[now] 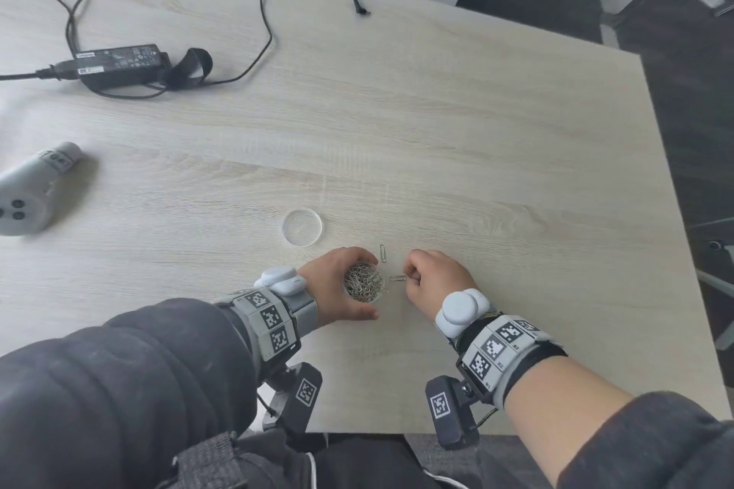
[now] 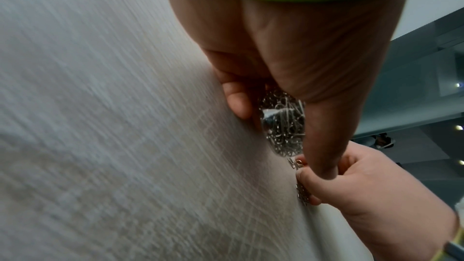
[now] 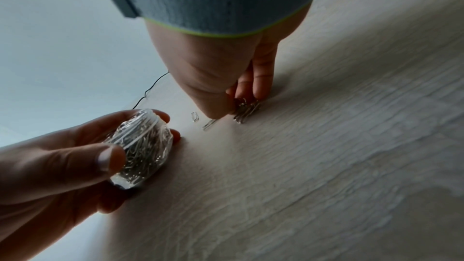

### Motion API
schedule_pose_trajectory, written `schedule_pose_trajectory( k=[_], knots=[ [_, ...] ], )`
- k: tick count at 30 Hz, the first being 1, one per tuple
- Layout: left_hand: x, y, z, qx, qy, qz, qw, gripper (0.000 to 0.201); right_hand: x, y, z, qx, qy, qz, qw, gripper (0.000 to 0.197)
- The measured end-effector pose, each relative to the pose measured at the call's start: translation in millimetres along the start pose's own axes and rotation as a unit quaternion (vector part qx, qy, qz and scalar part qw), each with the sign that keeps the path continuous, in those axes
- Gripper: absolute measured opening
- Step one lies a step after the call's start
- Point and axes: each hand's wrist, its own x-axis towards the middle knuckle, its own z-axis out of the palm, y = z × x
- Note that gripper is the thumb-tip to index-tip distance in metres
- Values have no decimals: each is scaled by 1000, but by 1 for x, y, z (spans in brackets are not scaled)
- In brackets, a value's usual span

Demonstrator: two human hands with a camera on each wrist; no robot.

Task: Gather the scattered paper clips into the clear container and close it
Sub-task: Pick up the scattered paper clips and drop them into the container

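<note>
My left hand (image 1: 337, 284) grips the clear round container (image 1: 364, 283), which is open on top, nearly full of silver paper clips and resting on the table. In the right wrist view the left hand's thumb (image 3: 110, 158) and fingers wrap around the container's (image 3: 143, 146) wall. Just right of it, my right hand (image 1: 413, 276) pinches a small bunch of paper clips (image 3: 246, 111) against the tabletop. Two loose clips lie between the hands: one (image 1: 383, 253) farther out and one (image 1: 398, 279) at the right hand's fingertips. The clear lid (image 1: 302, 227) lies flat beyond the left hand.
A black power adapter (image 1: 119, 61) with its cable (image 1: 266, 12) lies at the far left of the light wooden table (image 1: 476, 171). A grey handheld controller (image 1: 28, 195) lies at the left edge. The table's near edge is just below my wrists.
</note>
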Motion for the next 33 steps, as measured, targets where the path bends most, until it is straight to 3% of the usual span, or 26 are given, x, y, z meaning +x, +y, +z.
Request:
schedule_pose_trajectory(
  k=[5, 8, 11, 16, 21, 25, 33],
  knots=[
    [1, -1, 0, 2, -2, 0, 1000, 79, -8, 0, -2, 116, 48, 26, 992, 13],
    [1, -1, 1, 1, 3, 2, 1000, 81, -16, -20, -6, 202, 94, -11, 975, 14],
    [1, 1, -1, 3, 1, 6, 1000, 71, -21, -43, -8, 251, 76, -61, 963, 14],
    [1, 3, -3, 5, -9, 1, 1000, 65, -22, -50, -11, 252, 85, -72, 961, 10],
    [0, 2, -2, 1, -4, -1, 1000, 79, -18, -10, -11, 236, 124, 29, 963, 6],
    [0, 3, -3, -4, -10, -3, 1000, 77, -21, 29, -11, 150, 93, 94, 980, 6],
    [1, 2, -3, -3, -12, -3, 1000, 78, -27, 37, 3, 73, 15, 38, 996, 8]
  ],
)
